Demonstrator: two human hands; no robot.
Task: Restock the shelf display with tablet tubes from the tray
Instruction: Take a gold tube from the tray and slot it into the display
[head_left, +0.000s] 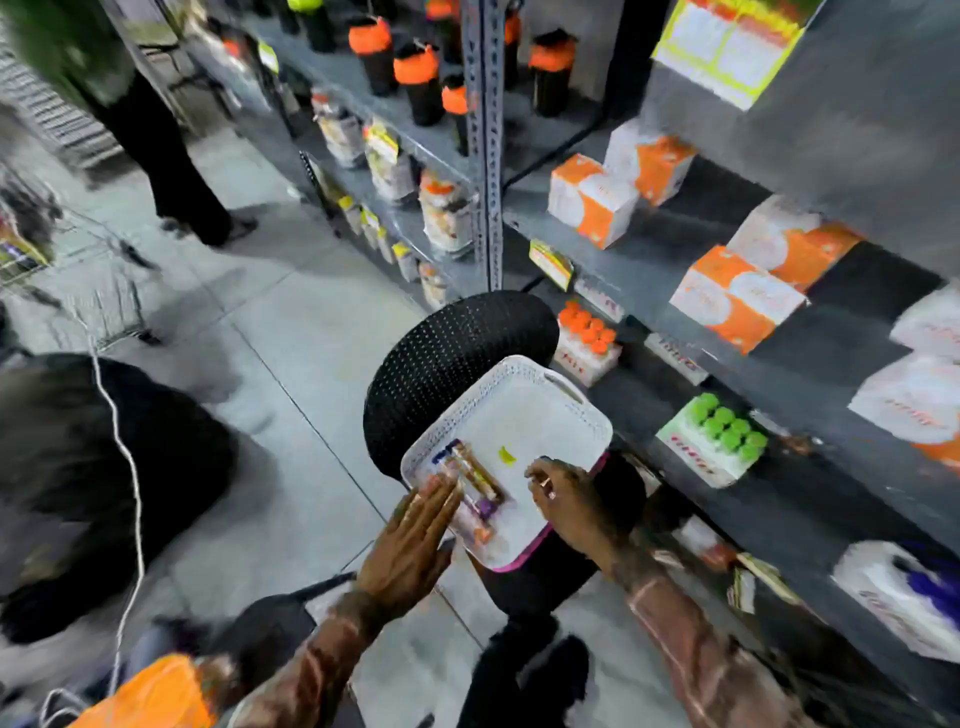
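Observation:
A white tray (540, 410) rests on a black stool (447, 353) in front of the shelves. Several tablet tubes (475, 483) lie at its near left side, and a small yellow scrap (506, 455) lies mid-tray. My left hand (415, 540) is flat with fingers stretched out, its fingertips reaching the tubes at the tray's left rim. My right hand (566, 499) hovers over the tray's near right edge, fingers curled with fingertips pinched; whether it holds anything cannot be told. On the shelf sit display boxes of orange-capped tubes (587, 338) and green-capped tubes (719, 431).
Grey shelving (649, 270) runs along the right with orange-and-white boxes (592, 200) and white packs. Black bottles with orange lids (418, 83) stand further back. A person's legs (171, 171) stand in the aisle; a wire trolley (78, 291) and a dark bag (104, 467) are on the left.

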